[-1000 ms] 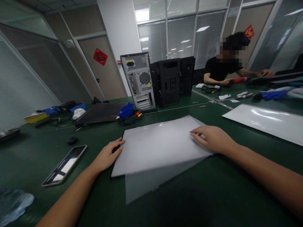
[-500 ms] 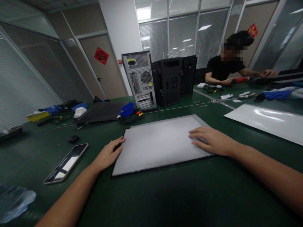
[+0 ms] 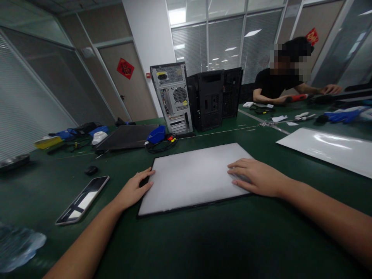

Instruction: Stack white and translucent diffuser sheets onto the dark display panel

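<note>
A thin white rectangular sheet lies on a panel with a narrow black rim, flat on the green table. My left hand is at the panel's left edge, thumb and forefinger apart with their tips on the border of the sheet. On the right side, my right hand rests palm down with its fingers stretched over the sheet, covering part of the right edge. The black rim shows along the left and near sides.
Left of the panel lie a phone and a black mouse. Behind stand a silver computer case and black cases. A glossy white panel lies right. Across the table, a person has a hand by a red tool.
My right hand has shifted slightly left and toward me. The translucent strip past the sheet's far and right edges no longer shows. My left hand stays at the left edge.
</note>
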The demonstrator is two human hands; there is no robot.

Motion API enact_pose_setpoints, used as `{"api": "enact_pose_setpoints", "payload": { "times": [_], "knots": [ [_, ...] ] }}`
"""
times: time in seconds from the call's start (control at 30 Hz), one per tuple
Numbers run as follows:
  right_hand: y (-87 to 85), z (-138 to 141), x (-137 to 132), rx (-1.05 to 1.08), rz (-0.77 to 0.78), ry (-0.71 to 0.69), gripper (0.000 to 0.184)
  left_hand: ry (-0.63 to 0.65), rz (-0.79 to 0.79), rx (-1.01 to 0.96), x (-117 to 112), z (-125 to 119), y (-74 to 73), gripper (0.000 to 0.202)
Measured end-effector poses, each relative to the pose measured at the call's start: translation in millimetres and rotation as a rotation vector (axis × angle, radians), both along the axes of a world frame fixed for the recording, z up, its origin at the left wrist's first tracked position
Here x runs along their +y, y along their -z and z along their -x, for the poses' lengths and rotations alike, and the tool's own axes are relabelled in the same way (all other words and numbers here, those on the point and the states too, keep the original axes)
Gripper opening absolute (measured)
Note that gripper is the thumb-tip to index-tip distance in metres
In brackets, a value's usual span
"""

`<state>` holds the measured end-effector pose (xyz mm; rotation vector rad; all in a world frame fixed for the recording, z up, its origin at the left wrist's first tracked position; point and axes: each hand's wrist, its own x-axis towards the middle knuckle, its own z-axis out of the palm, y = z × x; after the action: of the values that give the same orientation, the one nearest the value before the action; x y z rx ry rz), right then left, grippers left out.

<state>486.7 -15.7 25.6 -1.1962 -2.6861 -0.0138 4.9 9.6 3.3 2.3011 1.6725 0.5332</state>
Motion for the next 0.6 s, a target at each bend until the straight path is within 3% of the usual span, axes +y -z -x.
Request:
{"api": "enact_pose_setpoints", "payload": {
  "times": [0.17, 0.27, 0.43, 0.6],
  "knots": [
    [-0.4, -3.4, 2.6, 0.021, 0.017, -0.030, 0.043, 0.016, -0.004, -0.009, 0.6, 1.6, 1.2, 0.054],
    [2.6, -22.7, 14.7, 0.071, -0.033, 0.071, 0.042, 0.023, 0.009, -0.008, 1.3, 3.0, 2.1, 0.054],
    [7.1, -89.6, 37.9, 0.008, -0.123, 0.612, 0.051, 0.023, 0.030, 0.009, 1.0, 3.5, 1.0, 0.058],
    [17.6, -156.5, 43.2, 0.001, -0.097, 1.070, 0.066, 0.029, 0.022, 0.025, 0.1, 0.7, -1.1, 0.055]
  ]
}}
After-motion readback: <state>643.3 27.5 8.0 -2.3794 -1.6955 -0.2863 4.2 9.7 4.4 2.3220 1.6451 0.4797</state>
